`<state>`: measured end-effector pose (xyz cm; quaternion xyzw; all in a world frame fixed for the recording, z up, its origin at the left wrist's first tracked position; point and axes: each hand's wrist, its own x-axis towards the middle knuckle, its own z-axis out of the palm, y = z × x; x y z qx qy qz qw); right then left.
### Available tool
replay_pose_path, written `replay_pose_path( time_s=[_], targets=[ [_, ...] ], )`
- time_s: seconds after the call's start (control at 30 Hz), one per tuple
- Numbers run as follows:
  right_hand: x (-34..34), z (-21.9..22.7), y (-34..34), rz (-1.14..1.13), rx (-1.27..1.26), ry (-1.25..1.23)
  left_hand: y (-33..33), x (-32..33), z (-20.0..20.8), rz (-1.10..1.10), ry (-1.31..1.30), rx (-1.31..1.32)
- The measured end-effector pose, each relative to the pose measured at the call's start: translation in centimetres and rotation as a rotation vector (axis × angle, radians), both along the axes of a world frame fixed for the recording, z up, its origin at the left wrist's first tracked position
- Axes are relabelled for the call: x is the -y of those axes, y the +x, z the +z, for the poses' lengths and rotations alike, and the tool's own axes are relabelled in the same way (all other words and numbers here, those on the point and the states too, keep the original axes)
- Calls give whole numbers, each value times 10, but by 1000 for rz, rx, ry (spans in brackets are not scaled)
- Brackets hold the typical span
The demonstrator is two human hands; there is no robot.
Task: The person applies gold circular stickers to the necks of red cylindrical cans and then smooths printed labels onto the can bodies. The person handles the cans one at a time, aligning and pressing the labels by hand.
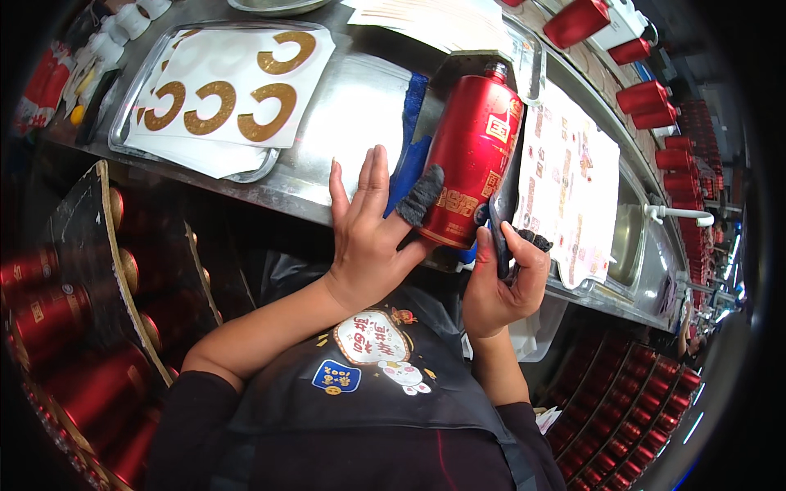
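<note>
A red bottle (473, 155) with gold and white decals lies tilted on a blue-edged support, its open neck pointing away from me. My left hand (364, 237) has its fingers spread at the bottle's lower left. Its index finger wears a dark cover and rests against the bottle's side, while the thumb is by the base. My right hand (509, 282) is closed, thumb against fingers, on a dark flat strip (506, 209) that runs along the bottle's right side. A dark cover also wraps one right finger. What exactly the strip is cannot be made out.
A metal tray (123, 135) at left holds white sheets with gold C-shaped decals (214, 108). Another decal sheet (571, 184) lies right of the bottle, near a basin (629, 237) and white tap (679, 214). Red bottles fill racks below on both sides and line the right.
</note>
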<state>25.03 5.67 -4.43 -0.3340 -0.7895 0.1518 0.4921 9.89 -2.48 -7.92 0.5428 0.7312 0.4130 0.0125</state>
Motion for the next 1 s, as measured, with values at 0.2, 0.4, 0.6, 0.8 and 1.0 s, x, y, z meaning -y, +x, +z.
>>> replay_pose_path(
  time_s=[0.2, 0.4, 0.6, 0.8, 1.0],
  targets=[
    [-2, 11, 2, 33, 64, 50, -5, -8, 3, -1, -47, -15],
    [2, 24, -18, 66, 105, 97, -9, -24, 6, -131, 201, 135],
    [-2, 40, -27, 583, 288, 208, -12, -20, 11, -131, 257, 72],
    [-16, 38, -13, 516, 321, 296, -15, -19, 16, -177, 251, 44],
    [-23, 36, 1, 469, 145, 163, -11, -16, 7, -220, 138, 371]
  ],
)
